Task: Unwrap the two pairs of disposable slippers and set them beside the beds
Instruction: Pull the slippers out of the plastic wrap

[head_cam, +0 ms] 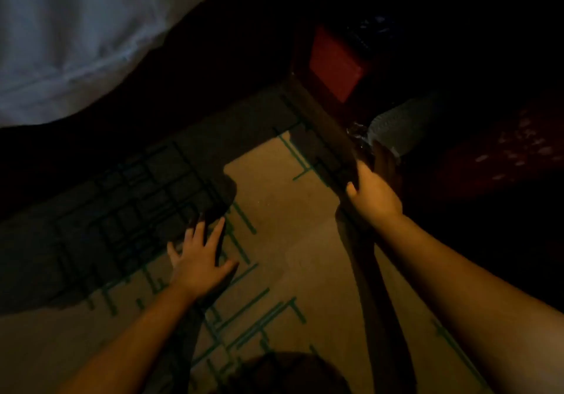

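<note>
A pale slipper [396,132], white with a textured weave, lies just beyond the right hand [370,195], partly in deep shadow. Crinkled clear wrapping [357,134] glints at its near end, right above the fingers. The right hand reaches toward it with the fingers curled; they seem to close on the slipper's near end or its wrapper, but the dark swallows the fingertips, so the grasp cannot be told for certain.

Just left of the right hand runs the dark edge of a piece of furniture [323,137], which carries a red panel [334,64] farther ahead of the hand. To the right of the hand, a dark red fabric with pale specks [500,155] fades into black.

The left hand [200,259] is well apart from the right one, nearer the person, with fingers spread and straight, palm down over the carpet [283,216]; it holds nothing. The carpet is tan with green line patterns, and a heavy shadow covers the part ahead and left of the left hand. Far ahead of that hand, white bedding [76,36] hangs over a bed's edge.
</note>
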Available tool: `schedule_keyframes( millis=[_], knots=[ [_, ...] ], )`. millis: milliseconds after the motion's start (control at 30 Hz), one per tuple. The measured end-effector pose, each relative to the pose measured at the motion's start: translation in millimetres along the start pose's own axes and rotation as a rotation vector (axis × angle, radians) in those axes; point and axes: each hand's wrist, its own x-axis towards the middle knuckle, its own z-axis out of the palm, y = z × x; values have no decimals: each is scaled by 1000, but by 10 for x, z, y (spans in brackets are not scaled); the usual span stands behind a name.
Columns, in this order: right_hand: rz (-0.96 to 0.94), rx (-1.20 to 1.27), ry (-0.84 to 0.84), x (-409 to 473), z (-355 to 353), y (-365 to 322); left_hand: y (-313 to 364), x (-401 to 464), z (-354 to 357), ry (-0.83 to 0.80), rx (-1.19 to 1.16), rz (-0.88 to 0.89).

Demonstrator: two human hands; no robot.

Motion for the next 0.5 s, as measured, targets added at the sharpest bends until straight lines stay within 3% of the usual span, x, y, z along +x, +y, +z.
schedule_keyframes(
  millis=[100, 267, 367, 500],
  knots=[
    [-51, -223, 144, 109, 34, 58, -59, 19, 112, -9, 101, 19],
    [-64, -292, 105, 237, 122, 206, -123, 54, 189, 6, 107, 20],
    [-137, -305, 180, 214, 91, 208, -109, 49, 170, -34, 118, 24],
    [-236, -359, 156, 162, 11, 199, -87, 46, 153, -40, 132, 36]
  ],
)
